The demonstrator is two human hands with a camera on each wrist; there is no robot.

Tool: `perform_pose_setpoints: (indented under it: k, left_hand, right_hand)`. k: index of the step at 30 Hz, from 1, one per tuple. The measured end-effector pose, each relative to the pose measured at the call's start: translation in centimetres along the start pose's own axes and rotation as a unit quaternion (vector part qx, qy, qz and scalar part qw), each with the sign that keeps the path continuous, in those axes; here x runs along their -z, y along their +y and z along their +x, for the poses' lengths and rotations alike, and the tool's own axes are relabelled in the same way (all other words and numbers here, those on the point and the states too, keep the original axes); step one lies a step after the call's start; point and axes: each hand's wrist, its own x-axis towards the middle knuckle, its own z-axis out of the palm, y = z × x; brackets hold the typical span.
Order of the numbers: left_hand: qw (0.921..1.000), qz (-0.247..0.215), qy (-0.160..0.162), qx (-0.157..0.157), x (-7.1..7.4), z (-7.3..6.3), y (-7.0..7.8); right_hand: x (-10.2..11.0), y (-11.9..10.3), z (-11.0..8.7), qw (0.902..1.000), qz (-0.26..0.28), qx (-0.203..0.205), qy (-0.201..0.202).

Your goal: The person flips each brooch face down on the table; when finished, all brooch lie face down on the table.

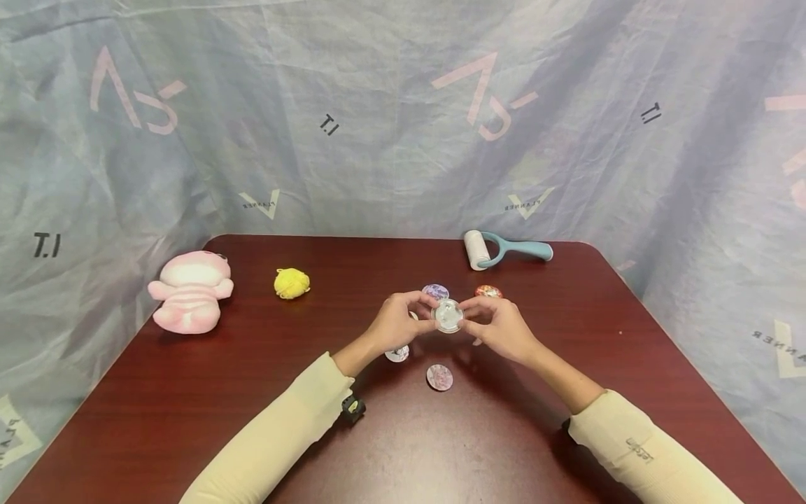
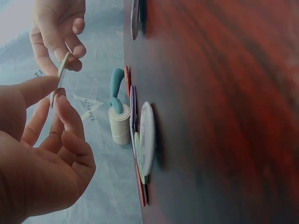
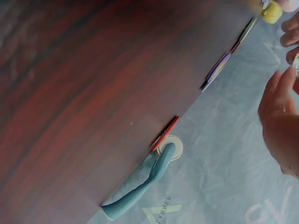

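In the head view, a round silvery disc (image 1: 448,316) is held up over the table by both hands. My left hand (image 1: 403,320) pinches its left edge between thumb and fingers, and my right hand (image 1: 502,327) pinches its right edge. The left wrist view shows the same disc (image 2: 60,79) edge-on, thin and pale. Several printed round discs lie on the table around and beneath the hands: a pinkish one (image 1: 439,377) nearest me, a whitish one (image 1: 397,354) by the left wrist, a purple one (image 1: 436,290) and an orange-red one (image 1: 488,291) behind. Some are partly hidden by the hands.
A blue-handled lint roller (image 1: 504,249) lies at the back right of the dark red-brown table (image 1: 252,420). To the left are a yellow ball of yarn (image 1: 292,283) and a pink plush toy (image 1: 191,292). Grey printed cloth (image 1: 390,161) hangs around the table.
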Motion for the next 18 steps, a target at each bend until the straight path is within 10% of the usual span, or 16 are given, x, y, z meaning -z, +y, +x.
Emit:
perform_pose_setpoints:
  k: [18]
  left_hand:
    - [0.9996,0.005,-0.027,0.012,-0.23,0.01,-0.16]
  right_hand:
    - [-0.33,0.03,-0.04,0.9987,0.047,-0.012,-0.018]
